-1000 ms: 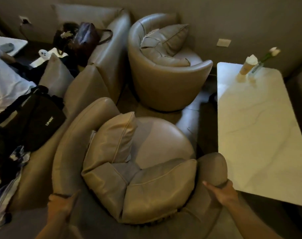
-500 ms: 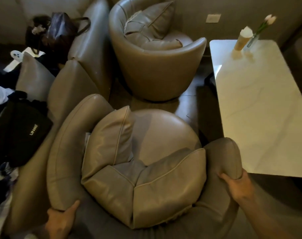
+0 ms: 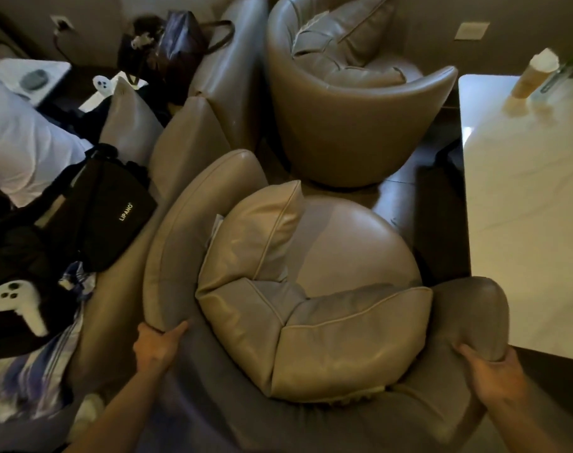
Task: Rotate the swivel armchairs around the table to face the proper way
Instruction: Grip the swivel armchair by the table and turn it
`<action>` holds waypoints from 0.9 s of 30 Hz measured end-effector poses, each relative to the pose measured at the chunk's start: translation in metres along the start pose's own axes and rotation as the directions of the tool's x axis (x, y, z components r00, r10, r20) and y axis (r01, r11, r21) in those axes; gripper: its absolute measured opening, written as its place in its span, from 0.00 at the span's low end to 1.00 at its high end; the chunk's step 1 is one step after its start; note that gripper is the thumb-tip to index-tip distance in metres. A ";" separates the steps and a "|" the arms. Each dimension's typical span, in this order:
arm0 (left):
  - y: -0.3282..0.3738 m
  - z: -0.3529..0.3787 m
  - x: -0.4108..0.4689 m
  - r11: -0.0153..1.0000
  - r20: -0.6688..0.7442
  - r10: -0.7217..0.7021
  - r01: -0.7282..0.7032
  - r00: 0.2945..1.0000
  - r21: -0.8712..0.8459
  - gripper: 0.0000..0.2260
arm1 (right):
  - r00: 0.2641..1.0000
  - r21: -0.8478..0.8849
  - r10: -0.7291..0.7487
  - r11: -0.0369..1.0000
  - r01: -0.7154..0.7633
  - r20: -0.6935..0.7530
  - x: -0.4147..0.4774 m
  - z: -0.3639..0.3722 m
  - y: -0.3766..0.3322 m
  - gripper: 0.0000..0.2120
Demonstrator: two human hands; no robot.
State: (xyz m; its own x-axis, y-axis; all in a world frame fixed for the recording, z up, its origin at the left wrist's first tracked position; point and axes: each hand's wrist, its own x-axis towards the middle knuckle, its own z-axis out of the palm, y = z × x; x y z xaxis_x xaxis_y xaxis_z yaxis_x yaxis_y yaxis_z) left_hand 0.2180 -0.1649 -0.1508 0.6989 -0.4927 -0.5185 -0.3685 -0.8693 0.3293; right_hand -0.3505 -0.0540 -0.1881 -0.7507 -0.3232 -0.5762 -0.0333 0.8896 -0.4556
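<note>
Plainly rounded, taupe leather armchair.

Dim warm light, wide-angle edge distortion

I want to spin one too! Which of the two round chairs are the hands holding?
The near chair, right below the camera. The left hand and right hand grip its curved back; the far chair by the wall is untouched.

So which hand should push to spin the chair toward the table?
Probably the left hand. It grips the chair rim on the side away from the table, so pushing forward would swing the open seat toward it.
</note>
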 end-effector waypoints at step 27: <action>-0.027 0.039 -0.050 0.922 -0.003 0.387 -0.387 0.922 0.001 0.49 | 0.900 -0.506 -0.410 0.751 0.424 0.146 0.040 0.007 -0.087 0.40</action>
State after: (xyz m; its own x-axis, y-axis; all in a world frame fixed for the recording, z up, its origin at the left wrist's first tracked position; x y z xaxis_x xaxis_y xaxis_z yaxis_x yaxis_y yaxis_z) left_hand 0.1691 -0.1183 -0.1641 0.5033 -0.7908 -0.3482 -0.6109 -0.6106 0.5039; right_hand -0.3726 -0.1465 -0.1763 -0.5659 -0.7026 -0.4315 -0.6768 0.6947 -0.2435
